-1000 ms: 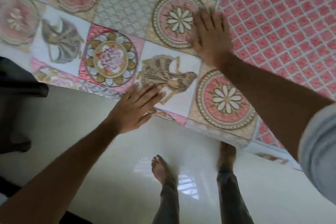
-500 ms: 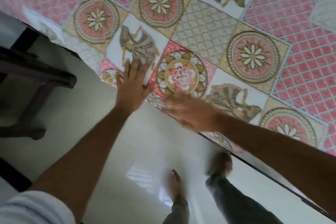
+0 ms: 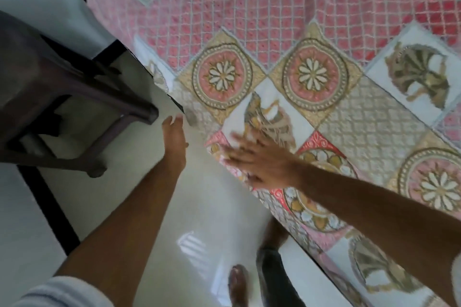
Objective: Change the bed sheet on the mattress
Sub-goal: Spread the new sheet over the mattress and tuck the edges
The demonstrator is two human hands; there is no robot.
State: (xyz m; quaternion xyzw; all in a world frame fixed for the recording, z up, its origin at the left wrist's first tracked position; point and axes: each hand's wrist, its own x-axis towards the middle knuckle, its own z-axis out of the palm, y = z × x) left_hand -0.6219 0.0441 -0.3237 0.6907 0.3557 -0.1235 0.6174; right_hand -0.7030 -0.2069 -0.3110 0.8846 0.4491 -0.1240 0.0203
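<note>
Hands moved toward sheet [image 3: 287, 20] corner — right hand [image 3: 259, 164] flat, fingers spread; left hand [image 3: 175, 137] now off sheet, straight.

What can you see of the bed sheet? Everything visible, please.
The bed sheet is a printed cloth spread flat over the mattress, with a pink lattice field and a border of diamond panels: flower medallions, grey lattice, white panels with fan-like figures. Its edge drapes over the side facing the floor. The right hand, fingers spread and motion-blurred, lies on it near that edge. The left hand is beside the edge; contact is unclear.
</note>
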